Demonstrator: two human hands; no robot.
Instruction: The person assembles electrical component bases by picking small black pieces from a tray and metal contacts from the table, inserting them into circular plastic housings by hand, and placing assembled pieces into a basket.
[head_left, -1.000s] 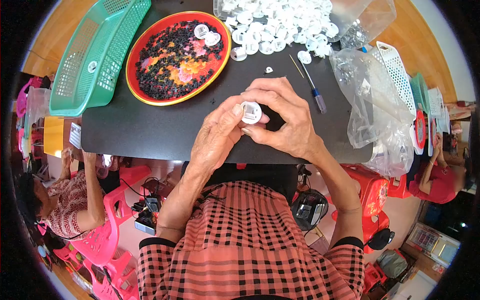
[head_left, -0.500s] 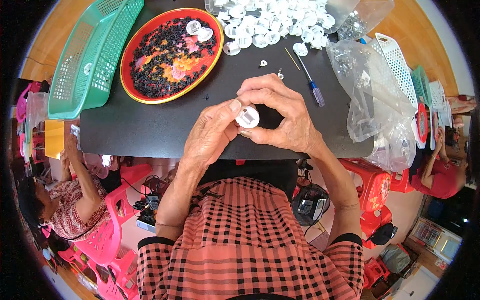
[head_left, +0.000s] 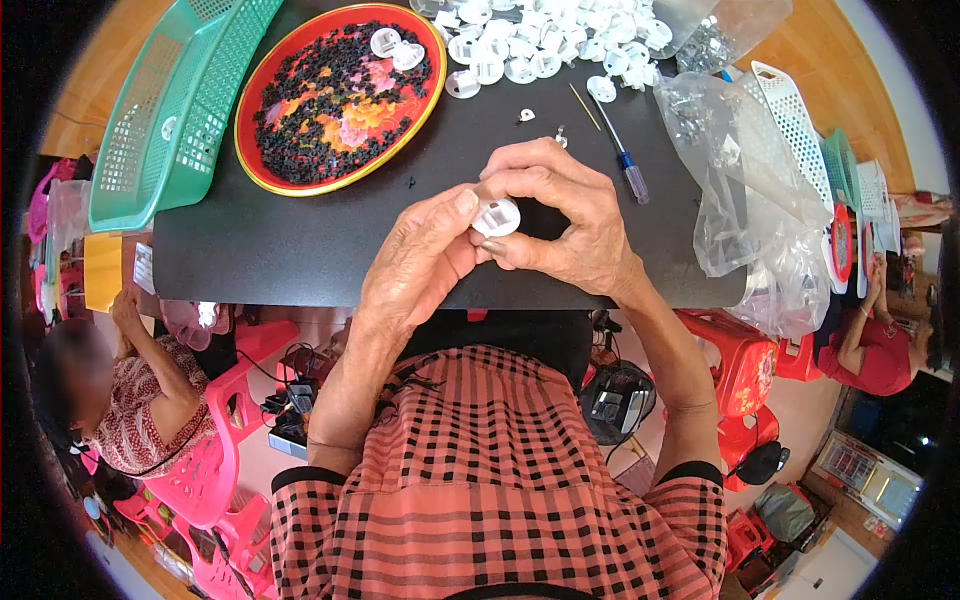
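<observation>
Broadly, a dark table (head_left: 330,250) fills the middle of the view, with a green perforated basket (head_left: 200,130) at its left side. Beside the basket lies a round red tray (head_left: 300,183) with a yellow rim, scattered with tiny black parts (head_left: 290,140) and bearing two white discs (head_left: 407,56) near its upper right edge. A clear plastic bag (head_left: 715,180) drapes over the table's right side, and a heap of white round parts (head_left: 545,45) spreads along the far side. Nearer the front, the left hand (head_left: 425,240) and right hand (head_left: 570,220) meet over the table, a slotted white disc (head_left: 496,217) pinched narrowly between them, its slotted face showing; the right thumb and forefinger curve into a loop. Beyond the right hand lie a screwdriver (head_left: 634,178) and, beside its shaft, a thin rod (head_left: 585,105). Smallest is a black bit (head_left: 411,183) beyond the left hand.
</observation>
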